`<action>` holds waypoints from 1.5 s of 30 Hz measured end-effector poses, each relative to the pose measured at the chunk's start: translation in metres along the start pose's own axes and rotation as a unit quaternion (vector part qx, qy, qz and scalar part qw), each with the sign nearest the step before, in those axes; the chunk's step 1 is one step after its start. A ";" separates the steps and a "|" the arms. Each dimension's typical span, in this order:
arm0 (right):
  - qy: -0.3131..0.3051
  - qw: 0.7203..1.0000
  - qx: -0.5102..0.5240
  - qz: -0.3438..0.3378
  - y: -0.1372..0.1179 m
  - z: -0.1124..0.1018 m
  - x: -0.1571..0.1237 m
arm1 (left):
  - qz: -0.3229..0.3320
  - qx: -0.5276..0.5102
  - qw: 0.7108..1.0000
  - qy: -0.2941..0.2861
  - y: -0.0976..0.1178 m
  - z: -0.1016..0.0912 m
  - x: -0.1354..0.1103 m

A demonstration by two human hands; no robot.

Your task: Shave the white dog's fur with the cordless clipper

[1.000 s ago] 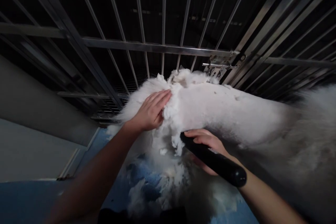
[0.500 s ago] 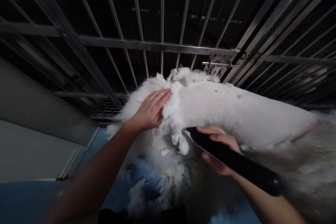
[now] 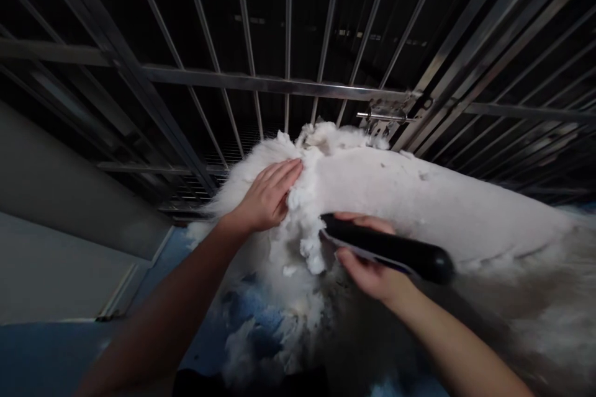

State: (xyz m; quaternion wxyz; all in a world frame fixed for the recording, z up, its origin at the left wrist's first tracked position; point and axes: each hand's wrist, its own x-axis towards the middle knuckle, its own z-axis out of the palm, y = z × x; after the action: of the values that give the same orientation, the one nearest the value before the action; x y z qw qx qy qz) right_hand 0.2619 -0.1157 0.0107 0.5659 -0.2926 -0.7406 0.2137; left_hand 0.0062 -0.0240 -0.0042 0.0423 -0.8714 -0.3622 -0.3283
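Note:
A white-furred animal (image 3: 447,201) stretches across the middle; its back is shorn close, while thick fluffy fur (image 3: 246,164) covers its left end. I cannot make out its head. My left hand (image 3: 272,195) rests flat on the long fur with fingers stretched out. In my right hand (image 3: 367,260) are black hair clippers (image 3: 395,247), their front end against the animal's side at the border between shorn coat and clumped fur (image 3: 311,242). The clippers' blade is hidden in the fur.
Behind the animal stand metal cage bars (image 3: 287,37) with a sliding bolt latch (image 3: 386,116). A pale panel (image 3: 65,267) is at left. Tufts of loose fur (image 3: 246,347) lie low in view over the blue floor (image 3: 51,353).
My right hand has moved up and left with the clippers, which now lie flatter and nearer the clumped fur. My left hand has stayed in place.

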 end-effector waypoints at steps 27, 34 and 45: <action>-0.007 0.990 -0.136 0.024 -0.017 0.007 0.023 | 0.019 -0.009 0.999 0.038 0.003 0.005 0.000; -0.059 0.994 -0.094 0.005 -0.016 0.014 0.016 | 0.013 -0.008 0.999 0.036 0.004 0.005 -0.001; -0.085 0.993 -0.079 -0.009 -0.010 0.019 0.016 | 0.029 -0.003 0.998 0.047 0.005 0.005 -0.001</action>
State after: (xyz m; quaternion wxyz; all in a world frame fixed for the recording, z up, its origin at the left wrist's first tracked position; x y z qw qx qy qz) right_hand 0.2390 -0.1121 0.0236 0.4782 -0.3107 -0.8029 0.1739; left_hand 0.0115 -0.0267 -0.0080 0.0662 -0.8654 -0.3329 -0.3687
